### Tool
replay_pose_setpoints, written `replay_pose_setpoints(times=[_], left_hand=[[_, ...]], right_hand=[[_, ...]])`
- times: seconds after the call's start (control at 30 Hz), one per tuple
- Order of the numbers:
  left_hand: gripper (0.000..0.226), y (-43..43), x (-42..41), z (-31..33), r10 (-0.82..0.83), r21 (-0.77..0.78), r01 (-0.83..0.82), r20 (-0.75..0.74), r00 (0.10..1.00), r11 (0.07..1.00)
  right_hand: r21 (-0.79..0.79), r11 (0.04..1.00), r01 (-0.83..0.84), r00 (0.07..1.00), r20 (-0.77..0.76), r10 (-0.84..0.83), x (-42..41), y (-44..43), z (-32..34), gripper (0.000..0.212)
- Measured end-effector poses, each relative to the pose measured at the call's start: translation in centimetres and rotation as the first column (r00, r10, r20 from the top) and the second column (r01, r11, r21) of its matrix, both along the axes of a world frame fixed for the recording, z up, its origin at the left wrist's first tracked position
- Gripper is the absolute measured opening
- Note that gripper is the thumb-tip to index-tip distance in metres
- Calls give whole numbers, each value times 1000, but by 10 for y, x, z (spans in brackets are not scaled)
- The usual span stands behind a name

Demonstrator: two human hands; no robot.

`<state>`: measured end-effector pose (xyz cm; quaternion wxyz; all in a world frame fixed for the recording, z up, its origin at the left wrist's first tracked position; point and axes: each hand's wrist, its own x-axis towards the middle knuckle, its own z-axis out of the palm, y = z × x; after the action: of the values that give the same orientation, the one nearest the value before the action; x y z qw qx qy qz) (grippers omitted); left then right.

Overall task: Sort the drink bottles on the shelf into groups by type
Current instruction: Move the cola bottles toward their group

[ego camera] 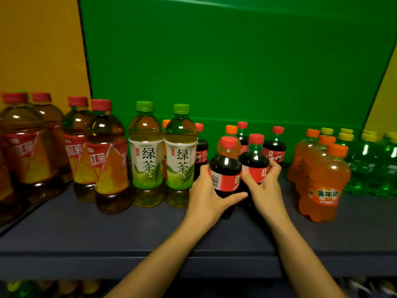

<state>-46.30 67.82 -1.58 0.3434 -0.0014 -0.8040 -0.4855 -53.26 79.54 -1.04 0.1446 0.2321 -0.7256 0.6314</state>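
Two small cola bottles with red caps stand side by side at the middle of the dark shelf (86, 229). My left hand (206, 196) grips the nearer cola bottle (225, 168), fingers behind it and thumb across its front. My right hand (265, 186) grips the second cola bottle (255, 162) just to the right. Behind them stand an orange soda bottle (231, 136) and more cola bottles (276, 145). One cola bottle (200, 151) is partly hidden behind the green tea.
Several red-capped black tea bottles (107, 155) fill the left, then two green tea bottles (146, 155) with an orange soda half hidden behind them. Three orange soda bottles (322, 181) and several green soda bottles (369, 162) stand at the right. A green back panel (236, 61) closes the shelf.
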Motion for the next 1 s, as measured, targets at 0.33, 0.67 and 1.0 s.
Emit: replay_pose_setpoints(times=[0.33,0.67,1.0], left_hand=[[77,0,-4,-8,109,-136,-106,16,994,985],[53,-15,55,4,283,-277,-304,-114,952,911],[70,-85,49,36,516,-236,-619,-380,768,749]], right_hand=[[59,998,-8,1000,-9,9,2,3,-8,63],[-123,990,63,869,-482,-115,55,-15,35,41],[-34,995,-93,905,-420,70,70,-109,46,64]])
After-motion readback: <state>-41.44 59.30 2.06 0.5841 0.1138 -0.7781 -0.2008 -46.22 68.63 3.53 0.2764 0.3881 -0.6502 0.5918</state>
